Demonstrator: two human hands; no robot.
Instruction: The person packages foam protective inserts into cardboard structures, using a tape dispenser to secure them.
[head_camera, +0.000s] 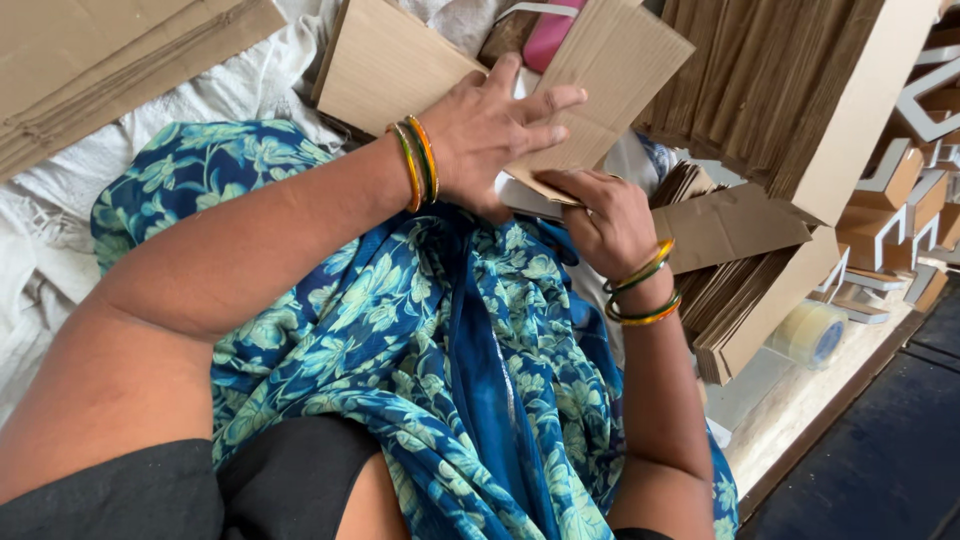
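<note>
Cardboard sheet (610, 70) held: left hand (490, 125) spread flat on it, right hand (600, 215) pinching its lower edge. Risk: sheet buckling, or knocking cardboard stack (740, 290) at four o'clock.

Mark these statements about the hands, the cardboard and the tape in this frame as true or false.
1. The left hand lies flat on a brown corrugated cardboard sheet. True.
2. The right hand holds a pair of scissors. False: it grips the lower edge of the same cardboard sheet.
3. Both wrists carry green and orange bangles. True.
4. A clear roll of adhesive tape sits on the lap. False: it lies on the pale wooden surface at the right, beside the stack of folded cardboard pieces.
5. The lap is covered by plain red cloth. False: it is blue floral fabric.
</note>
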